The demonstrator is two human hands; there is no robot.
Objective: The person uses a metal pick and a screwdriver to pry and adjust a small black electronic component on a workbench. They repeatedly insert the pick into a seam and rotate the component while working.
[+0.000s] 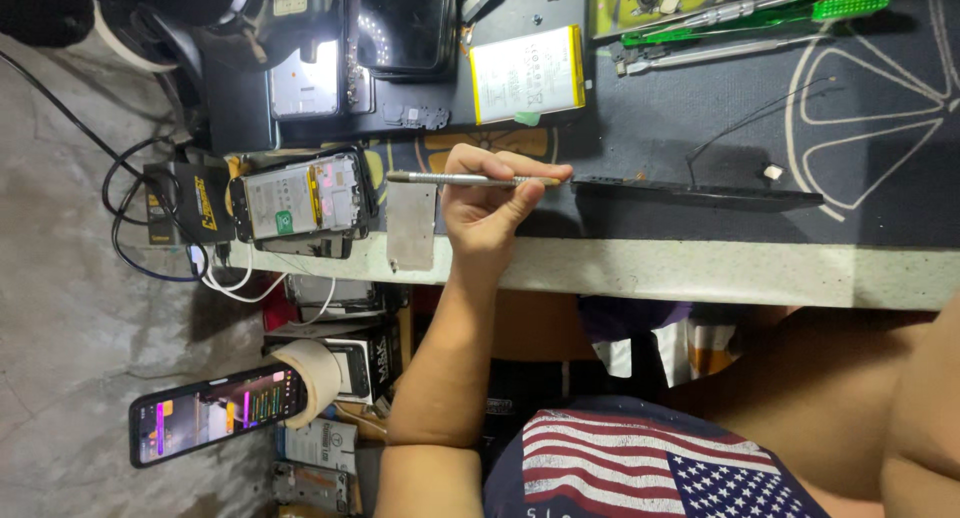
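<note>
I see dark work mat point(700, 98) on bench, opened phone point(300, 198) w/ internals up near bench edge, left hand point(490, 213) pinching metal tweezers point(470, 180), tip toward phone, right hand out of frame, can't tell.

A phone repair workshop: opened phones point(300, 200), a loose battery point(527, 73), tweezers point(715, 16) and a dark work mat point(700, 118) crowd the bench.

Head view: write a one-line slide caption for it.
A hand holds a slim metal tool over a workbench, beside an opened phone.
</note>
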